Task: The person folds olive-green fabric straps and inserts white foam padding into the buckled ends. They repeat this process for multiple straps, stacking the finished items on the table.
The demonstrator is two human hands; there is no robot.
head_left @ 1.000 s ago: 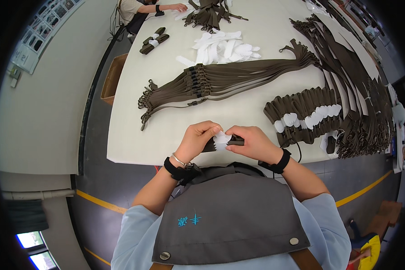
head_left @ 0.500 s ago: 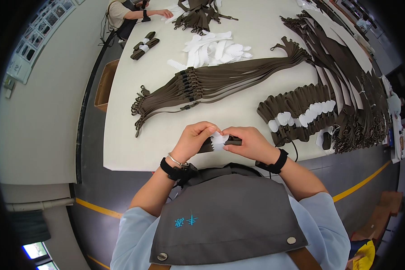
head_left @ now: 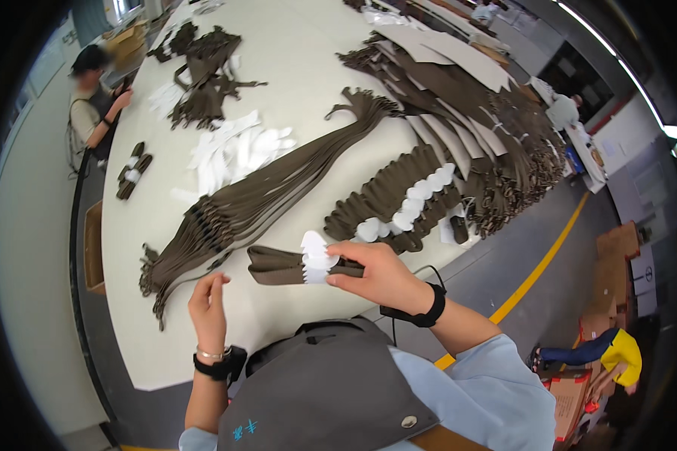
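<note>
While the right hand (head_left: pixel 380 276) is pinching the folded strap bundle (head_left: pixel 274 267) at its white band (head_left: pixel 316 261) (likely keeping it snug), just left and wearer-side of the tagged row (head_left: pixel 393 199), the left hand (head_left: pixel 209 301) is hovering farther left of that row, seemingly empty, fingers loosely curled; can't tell if tips are meeting.

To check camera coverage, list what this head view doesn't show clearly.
In the head view:
- Folded brown strap bundle: right end hidden behind right hand.
- Piled white bands: count hidden by overlap.
- Grey apron: cut off by lower edge.
- Co-worker's hands: too small to tell whether they hold anything.
</note>
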